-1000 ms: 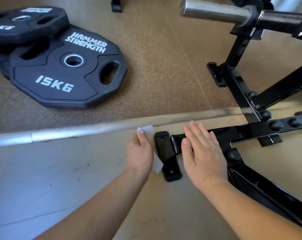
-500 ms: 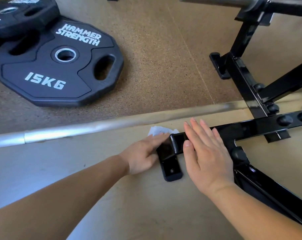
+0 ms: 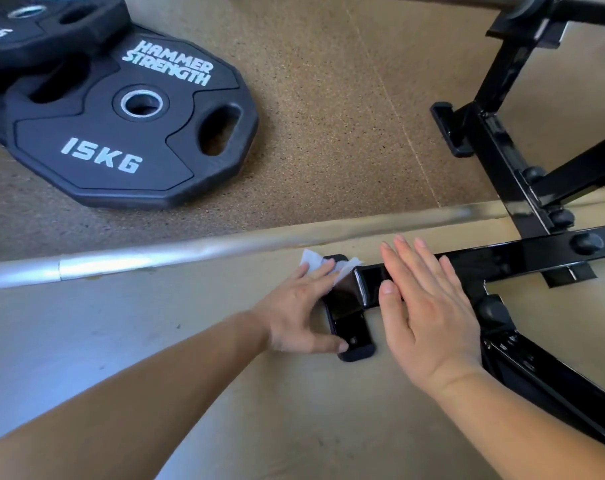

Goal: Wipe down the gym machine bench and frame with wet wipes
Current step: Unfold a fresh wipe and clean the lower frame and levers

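one wipe (image 3: 313, 263) lies beneath the left hand (image 3: 299, 308) on the frame (image 3: 522, 254).

Hands: 2 – left hand (image 3: 301, 306), right hand (image 3: 429, 306).
Wipes: 1 wet wipe (image 3: 314, 261), under left-hand fingers.
Plates: 2 clear – 15KG plate (image 3: 127, 133) + second plate (image 3: 44, 26) overlapping it, both well beyond left hand; poss. 3rd beneath, can't tell.
Frames: 1 black frame (image 3: 522, 254), under right hand.
Rubber feet: 2 – near foot cap (image 3: 353, 327) touching left hand, far foot cap (image 3: 450, 129) well beyond right hand.
Bolts: 5 round bolt caps (image 3: 588, 243), all right of right hand; 1 cut by pic edge.
Strips: 1 silver floor strip (image 3: 155, 258), just beyond left hand.
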`<state>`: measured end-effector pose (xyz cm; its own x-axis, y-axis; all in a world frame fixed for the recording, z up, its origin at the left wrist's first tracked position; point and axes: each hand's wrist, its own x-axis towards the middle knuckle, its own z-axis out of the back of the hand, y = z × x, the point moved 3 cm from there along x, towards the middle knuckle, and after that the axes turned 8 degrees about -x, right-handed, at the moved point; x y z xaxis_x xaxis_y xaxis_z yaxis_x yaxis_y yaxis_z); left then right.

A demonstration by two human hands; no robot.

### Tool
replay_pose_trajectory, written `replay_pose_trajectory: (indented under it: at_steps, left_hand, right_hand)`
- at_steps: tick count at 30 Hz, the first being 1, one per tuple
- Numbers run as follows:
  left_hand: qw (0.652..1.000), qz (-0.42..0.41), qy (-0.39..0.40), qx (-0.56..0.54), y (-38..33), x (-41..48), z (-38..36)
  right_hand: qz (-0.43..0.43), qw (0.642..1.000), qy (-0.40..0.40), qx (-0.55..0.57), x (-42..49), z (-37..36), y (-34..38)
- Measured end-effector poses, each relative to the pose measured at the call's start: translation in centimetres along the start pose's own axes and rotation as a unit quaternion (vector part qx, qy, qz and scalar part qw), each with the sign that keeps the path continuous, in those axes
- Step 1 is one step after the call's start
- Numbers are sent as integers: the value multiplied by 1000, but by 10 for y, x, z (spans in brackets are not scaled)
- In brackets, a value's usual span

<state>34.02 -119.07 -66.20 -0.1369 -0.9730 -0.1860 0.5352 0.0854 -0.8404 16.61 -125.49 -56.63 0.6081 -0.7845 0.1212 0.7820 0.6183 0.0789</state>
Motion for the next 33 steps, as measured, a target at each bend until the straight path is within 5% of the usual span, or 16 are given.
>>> replay_pose_trajectory:
  at_steps: [5, 10, 13, 19, 22, 24, 28, 33]
  left_hand:
    - [999, 36, -19, -18, -20, 11, 0]
    - [953, 106, -257, -120, -16, -29, -23]
    - [932, 112, -319, -132, -20, -61, -51]
    - [981, -78, -173, -25, -61, -52, -94]
    - [989, 1, -43, 139, -57, -34, -109]
    - [983, 27, -36, 179, -52, -40, -111]
    - [976, 44, -99, 190, -41, -67, -110]
    - [969, 26, -12, 247, -54, -34, -99]
  right_hand:
    - [-2, 1000, 11, 8, 0, 2, 1]
    - [-10, 1000, 14, 10, 2, 5, 1]
    - [-9, 999, 35, 3, 0, 5, 2]
    - [-15, 981, 186, 48, 0, 42, -3]
    - [-56, 983, 137, -104, -31, 65, -15]
    - [-93, 968, 173, -156, -45, 73, -17]
    - [-134, 954, 232, -132, -43, 75, -14]
    - [-123, 954, 239, -134, -45, 72, -15]
